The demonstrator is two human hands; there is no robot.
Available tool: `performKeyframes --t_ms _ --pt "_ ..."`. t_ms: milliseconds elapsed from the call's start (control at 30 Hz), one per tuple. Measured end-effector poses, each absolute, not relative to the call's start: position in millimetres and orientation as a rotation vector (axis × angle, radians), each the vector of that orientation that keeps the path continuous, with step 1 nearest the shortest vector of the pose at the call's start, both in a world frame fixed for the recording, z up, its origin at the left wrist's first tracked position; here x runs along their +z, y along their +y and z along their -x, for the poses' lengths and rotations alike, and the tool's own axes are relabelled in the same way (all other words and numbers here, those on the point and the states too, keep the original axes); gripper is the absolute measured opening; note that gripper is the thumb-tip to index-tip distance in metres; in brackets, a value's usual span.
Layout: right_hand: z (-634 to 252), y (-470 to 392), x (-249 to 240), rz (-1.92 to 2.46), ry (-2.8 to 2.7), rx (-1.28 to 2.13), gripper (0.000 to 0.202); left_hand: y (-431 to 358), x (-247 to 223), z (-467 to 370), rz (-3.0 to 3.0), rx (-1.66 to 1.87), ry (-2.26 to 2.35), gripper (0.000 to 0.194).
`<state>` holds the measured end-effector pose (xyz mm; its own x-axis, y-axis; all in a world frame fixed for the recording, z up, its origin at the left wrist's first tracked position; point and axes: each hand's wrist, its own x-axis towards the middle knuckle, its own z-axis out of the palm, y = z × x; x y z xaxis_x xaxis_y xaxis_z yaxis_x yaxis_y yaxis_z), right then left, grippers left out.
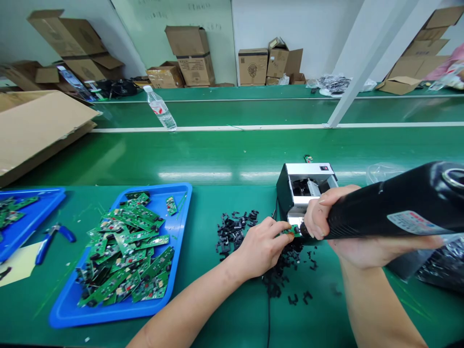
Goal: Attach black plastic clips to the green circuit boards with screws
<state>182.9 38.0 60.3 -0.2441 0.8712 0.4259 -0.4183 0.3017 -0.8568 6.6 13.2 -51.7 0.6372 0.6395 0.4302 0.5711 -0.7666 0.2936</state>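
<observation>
My left hand pinches a small green circuit board in front of a silver and black machine. My right hand is wrapped round a large black handheld tool, whose narrow tip meets the board's right end. Small black plastic parts lie in a pile left of the machine, and more are scattered under and beside my hands. Further left, a blue tray holds a heap of green circuit boards.
At the far left are a second blue tray, blue-handled pliers and yellow paper. A water bottle stands behind. Cardboard boxes line the back shelf. A black cable runs towards the front edge.
</observation>
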Motion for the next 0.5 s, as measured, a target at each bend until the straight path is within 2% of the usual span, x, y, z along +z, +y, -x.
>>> performKeyframes --t_ms 200,400,500 --pt "-181.5 40.0 57.2 0.371 -1.311 1.334 0.066 13.5 -55.5 -7.2 -2.711 0.779 1.026 0.03" --pt "-183.4 38.4 59.8 0.503 -1.341 1.327 0.075 13.5 -54.7 -6.7 -2.687 0.801 1.012 0.028" --pt "-194.9 34.6 66.9 0.547 -1.247 1.253 0.071 13.3 -54.8 -7.1 -2.682 0.844 0.997 0.025"
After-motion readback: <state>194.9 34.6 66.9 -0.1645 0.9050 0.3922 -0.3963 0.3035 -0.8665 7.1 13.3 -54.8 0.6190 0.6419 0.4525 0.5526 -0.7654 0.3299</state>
